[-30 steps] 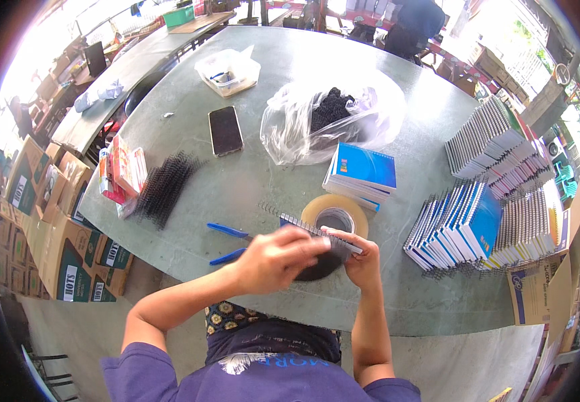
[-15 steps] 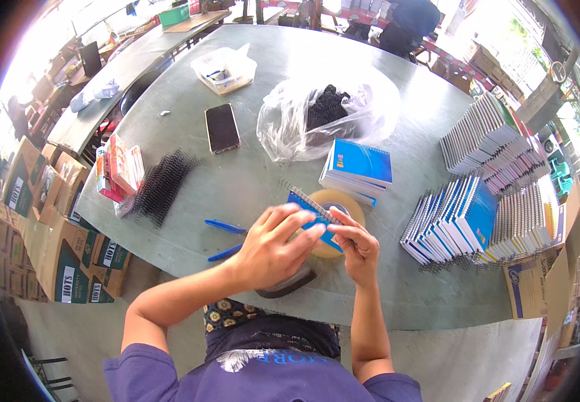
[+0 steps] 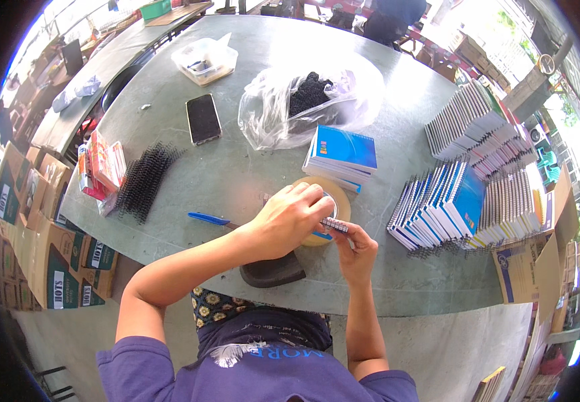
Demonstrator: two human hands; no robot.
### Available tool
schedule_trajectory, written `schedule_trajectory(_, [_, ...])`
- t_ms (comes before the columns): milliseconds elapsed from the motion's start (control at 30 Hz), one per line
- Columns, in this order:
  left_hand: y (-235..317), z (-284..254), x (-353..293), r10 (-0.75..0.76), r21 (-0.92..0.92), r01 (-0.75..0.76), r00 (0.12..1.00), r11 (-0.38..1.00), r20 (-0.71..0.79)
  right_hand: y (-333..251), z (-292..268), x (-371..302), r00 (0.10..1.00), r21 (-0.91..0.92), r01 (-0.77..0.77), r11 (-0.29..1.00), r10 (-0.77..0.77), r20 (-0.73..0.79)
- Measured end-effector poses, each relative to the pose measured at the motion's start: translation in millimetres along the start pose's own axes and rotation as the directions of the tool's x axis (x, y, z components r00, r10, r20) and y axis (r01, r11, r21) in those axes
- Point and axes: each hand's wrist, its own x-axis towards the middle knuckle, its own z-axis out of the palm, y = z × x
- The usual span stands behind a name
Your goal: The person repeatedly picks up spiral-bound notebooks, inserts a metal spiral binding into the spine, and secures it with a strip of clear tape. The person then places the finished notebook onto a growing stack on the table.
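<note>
A small blue-covered notebook (image 3: 334, 225) is tilted edge-up between my hands, its punched edge with the wire coil facing up. My right hand (image 3: 355, 253) pinches the near end of it between thumb and fingers. Over the far end bends my left hand (image 3: 288, 220), fingers closed on the notebook and hiding most of it. Beneath them lies a wide roll of yellowish tape (image 3: 342, 201). Blue-handled pliers (image 3: 208, 218) stick out from under my left forearm. A dark curved block (image 3: 273, 271) rests at the table's near edge, beside that forearm.
A blue notebook stack (image 3: 343, 151) stands beyond the tape; more coil-bound notebooks (image 3: 441, 204) are piled right. Black coils (image 3: 146, 181) lie left by red-and-white boxes (image 3: 102, 164). A phone (image 3: 203, 119), a plastic bag of coils (image 3: 270, 110) and a plastic tub (image 3: 204, 60) sit farther back.
My left hand has moved up over the notebook's far end, covering the blue cover and loose coil end seen before. The notebook now shows its edge. The whole view has shifted slightly.
</note>
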Motion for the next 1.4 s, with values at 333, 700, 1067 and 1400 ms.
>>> schedule_trajectory(333, [7,17,8,0.114,-0.087,-0.113,0.993,0.990,0.011,0,-4,-3,1.000,-0.072,-0.005,0.997,0.004,-0.018])
schedule_trajectory(700, [13,14,7,0.068,-0.202,-0.078,0.996,0.976,-0.059,-17,7,-6,0.979,-0.313,0.191,0.930,-0.202,-0.001])
schedule_trajectory(1067, [9,-50,23,-0.266,-0.609,-0.040,0.876,0.792,-0.403,-81,-79,24,0.898,0.177,0.209,0.962,-0.117,-0.425])
schedule_trajectory(1400, [87,-44,136,0.219,-0.417,-0.445,0.846,0.793,-0.486,-59,-192,43,0.882,-0.056,0.060,0.997,-0.079,-0.464])
